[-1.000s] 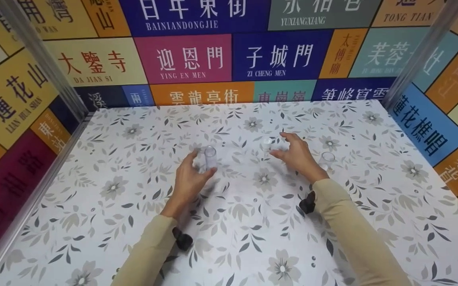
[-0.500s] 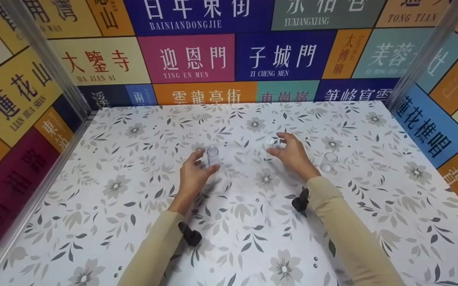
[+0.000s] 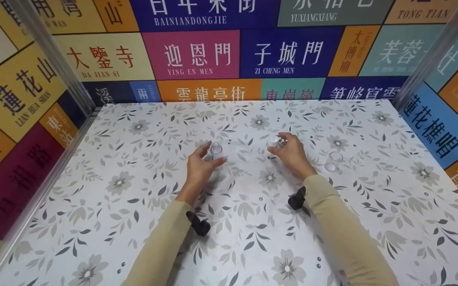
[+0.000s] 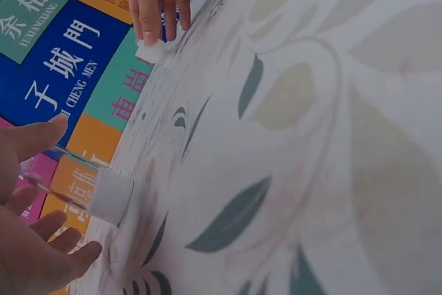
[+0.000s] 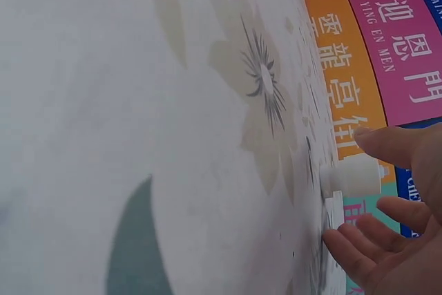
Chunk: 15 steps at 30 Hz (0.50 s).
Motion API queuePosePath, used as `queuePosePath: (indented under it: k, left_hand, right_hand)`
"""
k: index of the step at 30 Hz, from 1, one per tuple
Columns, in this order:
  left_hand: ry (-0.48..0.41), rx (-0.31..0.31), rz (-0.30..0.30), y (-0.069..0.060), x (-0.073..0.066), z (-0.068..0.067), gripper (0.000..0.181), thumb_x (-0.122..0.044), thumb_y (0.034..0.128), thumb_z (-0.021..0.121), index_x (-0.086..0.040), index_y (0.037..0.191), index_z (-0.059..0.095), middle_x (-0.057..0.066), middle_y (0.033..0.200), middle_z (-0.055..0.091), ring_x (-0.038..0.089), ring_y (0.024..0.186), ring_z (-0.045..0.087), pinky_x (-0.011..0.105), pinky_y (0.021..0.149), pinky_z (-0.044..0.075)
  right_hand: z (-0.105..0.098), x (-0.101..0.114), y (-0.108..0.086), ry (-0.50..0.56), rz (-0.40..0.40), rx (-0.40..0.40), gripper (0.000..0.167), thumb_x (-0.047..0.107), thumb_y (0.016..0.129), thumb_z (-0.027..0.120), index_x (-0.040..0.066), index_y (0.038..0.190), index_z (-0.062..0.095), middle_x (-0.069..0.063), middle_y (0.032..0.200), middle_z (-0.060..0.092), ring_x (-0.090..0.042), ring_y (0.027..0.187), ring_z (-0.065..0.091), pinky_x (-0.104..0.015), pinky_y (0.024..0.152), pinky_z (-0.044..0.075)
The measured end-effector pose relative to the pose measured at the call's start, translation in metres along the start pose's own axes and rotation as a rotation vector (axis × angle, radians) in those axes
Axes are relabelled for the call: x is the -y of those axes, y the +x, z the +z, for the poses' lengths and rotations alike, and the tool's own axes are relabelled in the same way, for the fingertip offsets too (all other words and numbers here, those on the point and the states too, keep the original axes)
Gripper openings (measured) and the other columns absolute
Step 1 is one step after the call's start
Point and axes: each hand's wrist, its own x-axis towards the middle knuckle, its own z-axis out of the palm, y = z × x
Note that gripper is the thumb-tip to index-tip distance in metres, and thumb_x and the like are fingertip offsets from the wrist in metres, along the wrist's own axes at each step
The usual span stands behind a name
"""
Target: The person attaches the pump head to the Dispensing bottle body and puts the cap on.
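Note:
My left hand (image 3: 200, 169) has its thumb and fingers apart beside a clear cylindrical container (image 3: 216, 149). The left wrist view shows this container standing on its white end (image 4: 112, 196), between the thumb and the fingers of my left hand (image 4: 31, 226). My right hand (image 3: 292, 154) is at a small whitish object (image 3: 272, 142). In the right wrist view that object is a short white cylinder (image 5: 352, 175) on the table, with the thumb and fingers of my right hand (image 5: 397, 219) spread on either side. Neither hand visibly grips anything.
A clear, round-rimmed container (image 3: 335, 156) is on the flower-patterned table (image 3: 245, 238), right of my right hand. Panels printed with characters (image 3: 191, 53) rise behind the table and along both sides, with transparent posts at the back corners.
The head view has shifted slightly. My left hand has moved a little forward around the clear container, and my right hand has come closer to the whitish object. Both objects seem to stay in place.

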Motion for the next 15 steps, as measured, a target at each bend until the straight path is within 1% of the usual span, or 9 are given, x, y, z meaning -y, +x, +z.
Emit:
queuePosePath:
  k: [5, 9, 15]
  left_hand:
    - [-0.037, 0.009, -0.036, 0.0034, 0.001, 0.007, 0.077, -0.006, 0.0755, 0.085, -0.006, 0.145, 0.05, 0.012, 0.152, 0.051, 0.03, 0.144, 0.044, 0.036, 0.121, 0.035]
    - [-0.053, 0.011, -0.024, 0.0043, 0.0021, 0.0095, 0.077, -0.005, 0.0762, 0.084, -0.005, 0.144, 0.048, 0.014, 0.152, 0.05, 0.03, 0.145, 0.043, 0.037, 0.122, 0.034]
    - [-0.049, 0.002, -0.005, 0.0051, 0.0055, 0.0111, 0.065, -0.003, 0.076, 0.083, -0.002, 0.134, 0.055, 0.019, 0.145, 0.056, 0.033, 0.139, 0.049, 0.037, 0.119, 0.038]
  right_hand:
    - [0.0027, -0.0015, 0.0021, -0.006, -0.004, -0.001, 0.066, 0.019, 0.091, 0.072, 0.0, 0.147, 0.043, -0.022, 0.146, 0.045, -0.035, 0.134, 0.049, -0.043, 0.111, 0.045]
    - [0.0027, -0.0014, 0.0037, -0.009, 0.001, -0.009, 0.065, 0.018, 0.091, 0.072, 0.0, 0.146, 0.043, -0.021, 0.145, 0.047, -0.034, 0.133, 0.05, -0.043, 0.111, 0.045]
    - [0.0011, 0.0008, 0.0048, 0.004, 0.034, 0.014, 0.065, 0.019, 0.092, 0.071, 0.003, 0.148, 0.042, -0.019, 0.146, 0.049, -0.032, 0.135, 0.048, -0.043, 0.112, 0.044]
